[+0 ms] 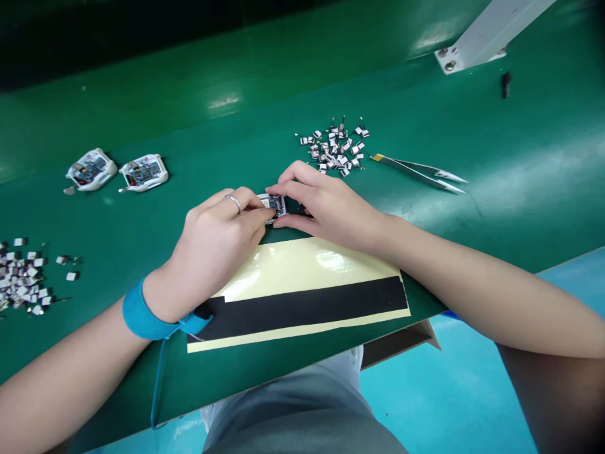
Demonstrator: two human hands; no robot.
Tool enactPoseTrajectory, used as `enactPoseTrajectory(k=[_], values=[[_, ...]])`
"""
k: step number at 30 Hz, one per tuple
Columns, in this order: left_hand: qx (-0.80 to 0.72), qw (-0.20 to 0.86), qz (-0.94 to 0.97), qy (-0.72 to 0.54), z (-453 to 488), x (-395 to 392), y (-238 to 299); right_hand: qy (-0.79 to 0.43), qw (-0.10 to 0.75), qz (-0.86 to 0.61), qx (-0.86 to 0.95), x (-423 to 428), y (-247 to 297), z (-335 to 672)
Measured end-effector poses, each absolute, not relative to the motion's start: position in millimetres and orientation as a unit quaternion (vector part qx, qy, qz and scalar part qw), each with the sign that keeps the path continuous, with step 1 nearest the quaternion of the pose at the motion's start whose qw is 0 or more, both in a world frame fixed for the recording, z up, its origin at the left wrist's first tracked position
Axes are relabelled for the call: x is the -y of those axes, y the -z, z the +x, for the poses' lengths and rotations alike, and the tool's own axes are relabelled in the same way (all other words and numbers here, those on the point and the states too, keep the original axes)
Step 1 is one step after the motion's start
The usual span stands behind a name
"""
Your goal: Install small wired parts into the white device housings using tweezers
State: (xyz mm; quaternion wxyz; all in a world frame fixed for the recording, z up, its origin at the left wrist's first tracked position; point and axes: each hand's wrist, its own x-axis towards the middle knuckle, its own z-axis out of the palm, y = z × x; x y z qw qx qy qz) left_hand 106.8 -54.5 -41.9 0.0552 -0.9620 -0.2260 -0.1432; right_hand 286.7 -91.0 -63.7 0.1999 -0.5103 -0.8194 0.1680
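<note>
The person's grey clothing [302, 413] is nearest in the head view, and beyond it on the green worktop [212, 372] lies a yellow sheet [293, 261] with a black strip [321, 306]. Just past the sheet, the left hand [220, 236] pinches a small device [280, 203] while the right hand's [326, 202] narrowly spread fingers hold its edges. Farther off lie two white-cased units [144, 172] to the left and, to the right, small parts [338, 148] beside tweezers [401, 165].
</note>
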Motion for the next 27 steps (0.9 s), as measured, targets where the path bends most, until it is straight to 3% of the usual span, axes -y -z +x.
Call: enactPoseTrajectory(k=[21,27], values=[[0.254,0.033,-0.961,0.106,107.2,56.5,41.0,-0.214,0.222,-0.515,0.800,91.1,63.4,285.8],[0.243,0.042,-0.962,0.121,106.9,56.2,42.1,-0.290,0.295,-0.464,0.783,92.8,60.5,301.3]])
